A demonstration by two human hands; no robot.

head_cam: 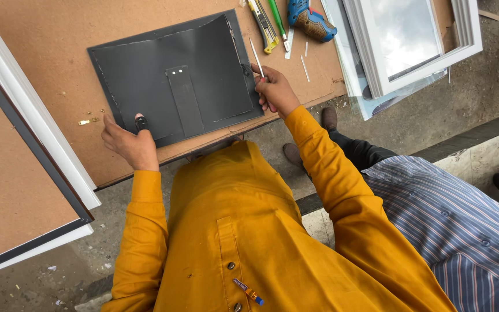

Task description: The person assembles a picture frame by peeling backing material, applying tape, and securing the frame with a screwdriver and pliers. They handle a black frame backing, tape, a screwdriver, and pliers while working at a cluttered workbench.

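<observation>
Mustard-yellow shirt (244, 242) fills the foreground; striped-shirted co-worker (457, 231) stands at right. Left hand (125, 141) rests on the lower left corner of the black backing board (145, 75), fingers loosely spread, thumb touching a small black clip (140, 123). Right hand (275, 89) is at the board's right edge, fingers curled, pinching a thin white stick (257, 58). Board lies flat on the brown worktable (41, 52). Yellow utility knife (263, 26), blue driver (310, 20) and white frame (417, 40) lie beyond.
</observation>
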